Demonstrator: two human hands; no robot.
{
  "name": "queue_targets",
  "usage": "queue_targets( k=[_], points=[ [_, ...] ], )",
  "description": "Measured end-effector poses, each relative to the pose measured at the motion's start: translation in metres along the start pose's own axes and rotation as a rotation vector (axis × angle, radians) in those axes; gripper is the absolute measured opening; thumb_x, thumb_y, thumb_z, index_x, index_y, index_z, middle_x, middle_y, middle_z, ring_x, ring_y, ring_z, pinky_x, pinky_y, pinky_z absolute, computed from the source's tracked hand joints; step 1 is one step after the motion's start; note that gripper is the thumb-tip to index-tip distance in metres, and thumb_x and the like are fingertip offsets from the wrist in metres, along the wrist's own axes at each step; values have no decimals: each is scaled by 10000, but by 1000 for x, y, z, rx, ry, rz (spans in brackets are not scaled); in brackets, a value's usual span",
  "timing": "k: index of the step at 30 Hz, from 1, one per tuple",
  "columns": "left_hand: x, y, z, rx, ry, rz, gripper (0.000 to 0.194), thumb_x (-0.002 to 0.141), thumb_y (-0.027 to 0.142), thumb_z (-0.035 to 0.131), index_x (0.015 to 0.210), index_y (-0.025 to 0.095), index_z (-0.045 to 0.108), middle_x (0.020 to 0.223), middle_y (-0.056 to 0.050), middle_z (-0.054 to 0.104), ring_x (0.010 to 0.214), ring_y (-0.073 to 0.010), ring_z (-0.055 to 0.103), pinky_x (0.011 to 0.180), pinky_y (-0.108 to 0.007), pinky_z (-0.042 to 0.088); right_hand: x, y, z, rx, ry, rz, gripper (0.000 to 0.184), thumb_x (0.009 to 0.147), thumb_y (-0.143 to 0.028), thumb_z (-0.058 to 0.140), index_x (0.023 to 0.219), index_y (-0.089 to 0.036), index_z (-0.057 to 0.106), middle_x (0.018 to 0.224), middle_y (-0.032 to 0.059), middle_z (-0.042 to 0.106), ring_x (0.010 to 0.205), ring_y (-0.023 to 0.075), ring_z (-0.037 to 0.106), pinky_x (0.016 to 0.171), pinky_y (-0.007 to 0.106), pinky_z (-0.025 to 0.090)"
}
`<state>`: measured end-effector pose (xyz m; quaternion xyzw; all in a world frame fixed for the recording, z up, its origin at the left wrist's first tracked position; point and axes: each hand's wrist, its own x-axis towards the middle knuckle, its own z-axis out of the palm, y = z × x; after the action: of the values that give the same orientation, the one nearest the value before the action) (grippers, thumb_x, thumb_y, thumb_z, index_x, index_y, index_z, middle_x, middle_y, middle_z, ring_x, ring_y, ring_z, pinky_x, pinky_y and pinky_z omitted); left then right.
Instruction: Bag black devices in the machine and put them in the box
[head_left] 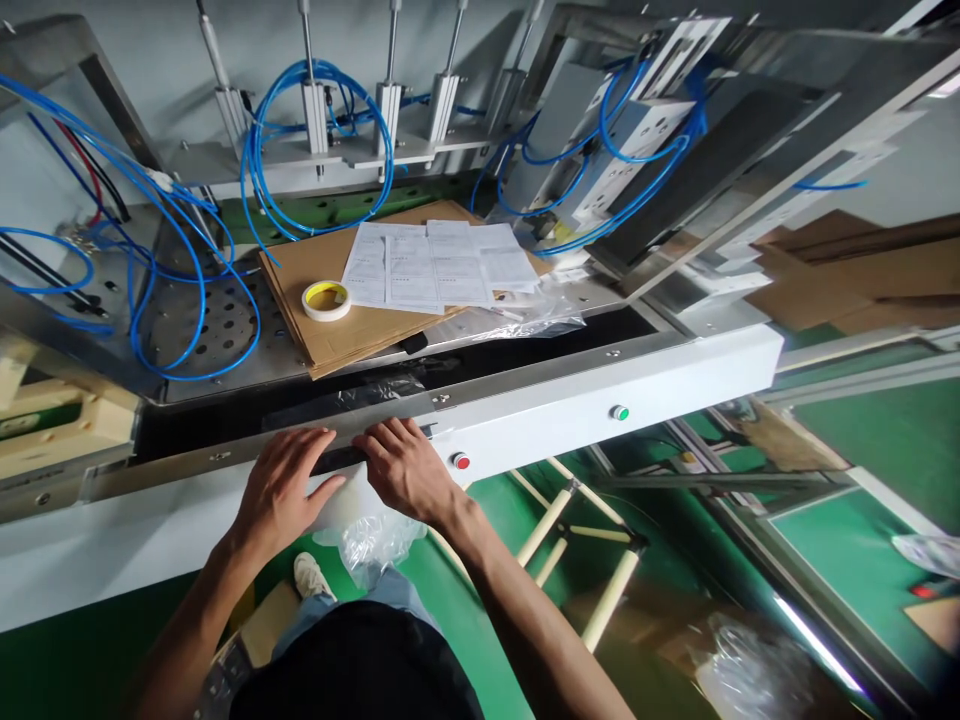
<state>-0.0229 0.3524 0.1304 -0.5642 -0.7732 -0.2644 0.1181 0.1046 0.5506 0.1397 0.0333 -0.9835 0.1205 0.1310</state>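
Observation:
My left hand (281, 485) and my right hand (405, 465) lie side by side, palms down, on the front edge of a white machine (600, 395). Both press on a clear plastic bag (367, 525) that hangs down over the machine's front rail. A dark slot (341, 460) shows between my thumbs, where the bag's top meets the machine. My fingers are spread flat, not curled around the bag.
A red button (460, 461) sits just right of my right hand, a green button (619, 412) farther right. Behind lie cardboard sheets (337, 310), a tape roll (326, 299), printed papers (435, 265) and blue air hoses (172, 250). Green floor lies below.

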Motion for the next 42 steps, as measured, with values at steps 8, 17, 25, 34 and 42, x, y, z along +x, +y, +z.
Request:
queue_targets(
  k=[8, 17, 25, 34, 42],
  points=[
    [3, 0, 9, 172, -37, 25, 424, 998, 352, 690, 1372, 181, 589, 1349, -157, 727, 1198, -336, 682, 1041, -483, 526, 33, 8, -2, 7, -137, 90, 243, 904, -205, 583, 1126, -136, 655, 1021, 115, 708, 939, 262, 551, 884, 401, 409],
    [4, -20, 33, 78, -175, 0, 539, 909, 235, 751, 1396, 182, 527, 1243, -171, 752, 1141, -343, 715, 962, -461, 577, 44, 13, 12, -2, -213, 171, 176, 954, -236, 557, 1075, -168, 665, 1077, 106, 687, 931, 237, 606, 865, 365, 468],
    [1, -10, 25, 208, -170, 53, 496, 884, 255, 788, 1325, 164, 580, 1274, -179, 728, 1082, -344, 706, 910, -464, 572, 17, 0, 24, 45, 137, 231, 196, 936, -249, 601, 1090, -191, 707, 1207, 132, 701, 1076, 273, 565, 982, 445, 424],
    [4, -13, 4, -37, -165, 1, 263, 1059, 393, 531, 1165, 199, 674, 942, -89, 800, 841, -267, 768, 768, -379, 569, -44, -70, 71, 890, 560, 844, 308, 1035, -507, 568, 1039, -222, 686, 914, 61, 713, 834, 216, 642, 778, 372, 513],
    [-27, 5, -2, -520, -347, -451, 388, 1064, 533, 461, 971, 248, 707, 746, -25, 769, 666, -218, 752, 590, -282, 549, -22, -101, 79, 1560, 646, 990, 557, 853, -730, 744, 1082, -223, 718, 1000, 49, 724, 885, 214, 638, 784, 339, 520]
  ],
)
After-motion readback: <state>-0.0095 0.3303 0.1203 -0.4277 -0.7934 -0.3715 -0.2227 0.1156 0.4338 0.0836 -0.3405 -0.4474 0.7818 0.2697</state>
